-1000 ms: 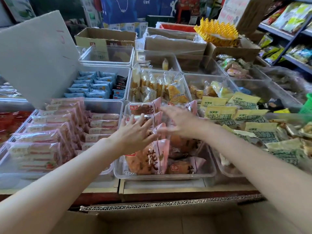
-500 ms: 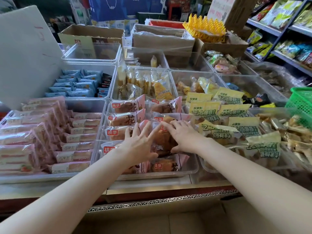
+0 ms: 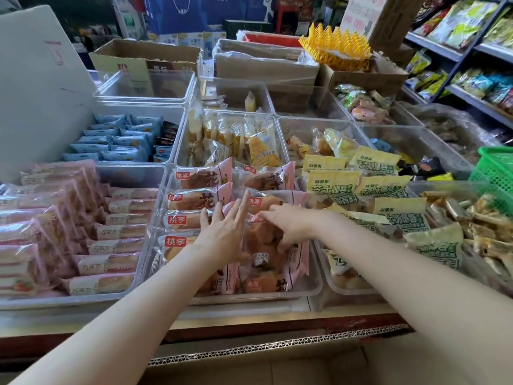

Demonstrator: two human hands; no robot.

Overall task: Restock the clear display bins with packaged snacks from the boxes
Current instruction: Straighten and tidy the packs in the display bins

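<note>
From my head view, both my hands are in the clear bin [image 3: 312, 290] at the middle of the front row, the one filled with pink-wrapped bread packs. My left hand [image 3: 225, 235] lies flat with straight fingers against the left stack of packs [image 3: 194, 200], steadying it. My right hand [image 3: 288, 224] has its fingers curled over the top edge of a bread pack [image 3: 268, 247] standing on end just right of that stack, pinching it. I judge these packs light and soft: puffy bread in slick film that crinkles and slides, easy to squash. Better to hold by the sealed edges or cradle the sides than to press the middle. The open cardboard box [image 3: 277, 365] sits below the bin, nearest me.
</note>
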